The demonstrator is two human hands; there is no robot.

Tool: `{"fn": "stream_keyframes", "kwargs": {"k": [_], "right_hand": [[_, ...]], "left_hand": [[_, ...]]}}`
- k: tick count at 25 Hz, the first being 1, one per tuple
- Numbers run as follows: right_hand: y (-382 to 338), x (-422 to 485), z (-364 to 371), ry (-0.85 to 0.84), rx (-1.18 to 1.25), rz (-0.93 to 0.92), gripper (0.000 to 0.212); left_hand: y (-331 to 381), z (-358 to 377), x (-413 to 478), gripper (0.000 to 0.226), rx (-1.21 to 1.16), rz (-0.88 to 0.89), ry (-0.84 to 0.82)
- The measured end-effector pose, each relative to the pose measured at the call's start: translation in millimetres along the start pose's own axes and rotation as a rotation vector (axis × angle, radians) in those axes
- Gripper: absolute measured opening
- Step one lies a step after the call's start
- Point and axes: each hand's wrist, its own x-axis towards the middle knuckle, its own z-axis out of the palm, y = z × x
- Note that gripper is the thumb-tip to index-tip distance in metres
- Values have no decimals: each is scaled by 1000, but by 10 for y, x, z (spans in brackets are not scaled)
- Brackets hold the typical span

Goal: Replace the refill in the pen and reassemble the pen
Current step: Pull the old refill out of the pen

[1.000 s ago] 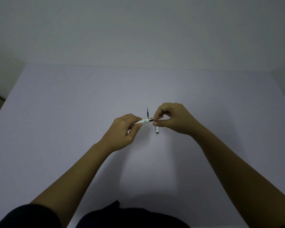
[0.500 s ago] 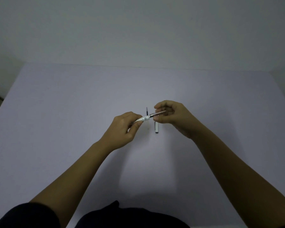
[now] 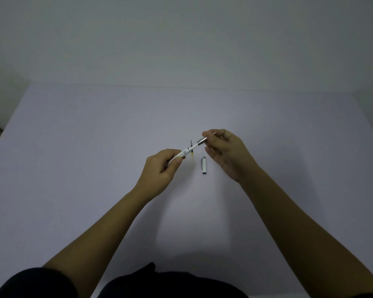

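The white pen slants over mid-table, its grey tip section toward 2 o'clock. The left hand is closed around its lower end; the right hand pinches the tip between thumb and forefinger, other fingers loosely open. A spare refill lies beneath, the cap at 4 o'clock on the lilac table.

We see a dim, bluish-grey frame; soft shadows fall beneath both forearms on the table, whose edges perhaps bow slightly with wide-angle distortion.
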Motion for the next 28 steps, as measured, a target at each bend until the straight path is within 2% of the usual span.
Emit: {"fn": "stream_keyframes", "kwargs": {"k": [3, 7, 10, 14, 16, 20, 28], "right_hand": [[35, 46, 74, 40, 106, -67, 12], [49, 191, -32, 192, 310, -145, 18], [253, 326, -282, 297, 94, -59, 15], [736, 453, -579, 444, -512, 28, 19], [906, 513, -656, 486, -684, 26, 18], [1124, 656, -707, 478, -729, 116, 16], [1241, 751, -694, 461, -698, 151, 29]], "left_hand": [[-36, 80, -45, 17, -88, -61, 23], [-55, 95, -65, 23, -108, -93, 37], [-67, 77, -34, 23, -109, -118, 53], [-62, 88, 10, 22, -111, -118, 56], [-67, 117, 26, 22, -113, -124, 53], [-109, 149, 66, 23, -119, -140, 44], [-230, 161, 110, 15, -119, -181, 39]]}}
